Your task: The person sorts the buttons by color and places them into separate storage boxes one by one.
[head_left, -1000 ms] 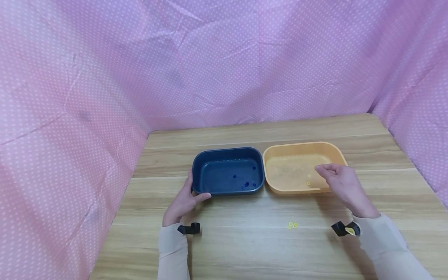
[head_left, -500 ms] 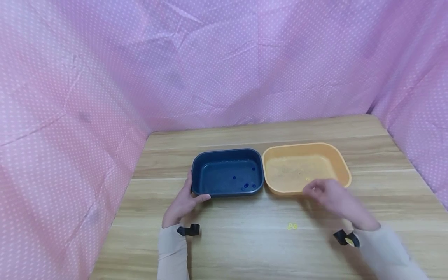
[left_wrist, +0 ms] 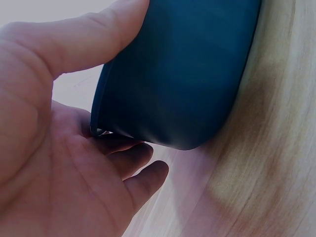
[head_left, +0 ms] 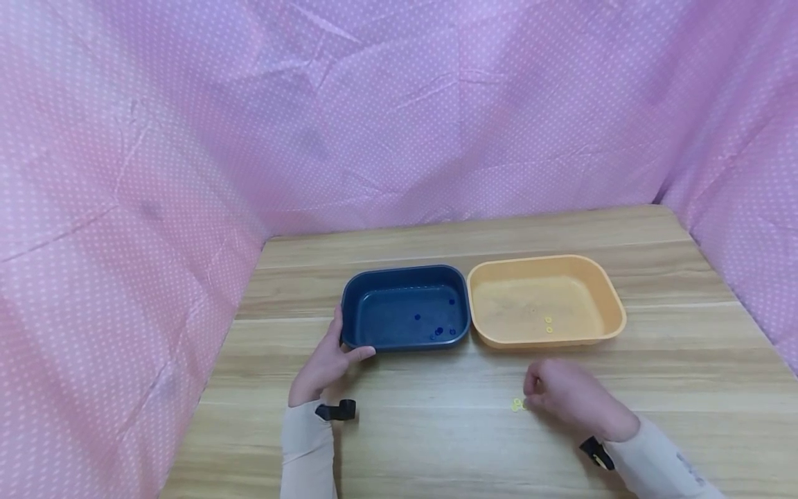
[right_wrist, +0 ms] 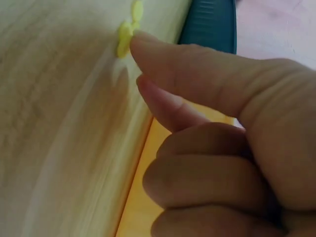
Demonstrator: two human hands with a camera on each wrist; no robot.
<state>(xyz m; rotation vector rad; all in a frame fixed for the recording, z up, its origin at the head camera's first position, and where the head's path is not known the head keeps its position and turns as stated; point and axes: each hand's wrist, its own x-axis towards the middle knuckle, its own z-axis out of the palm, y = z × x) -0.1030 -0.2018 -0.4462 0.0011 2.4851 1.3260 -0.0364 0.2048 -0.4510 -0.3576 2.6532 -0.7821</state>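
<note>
Right hand low over the bench, thumb and forefinger parted at the tips. Loose yellow rings just left of those tips, near side of orange tray; touching or not, unclear. Left hand farther off, clasped around corner of blue tray.

Left hand with thumb outspread, right hand with three fingers curled
</note>
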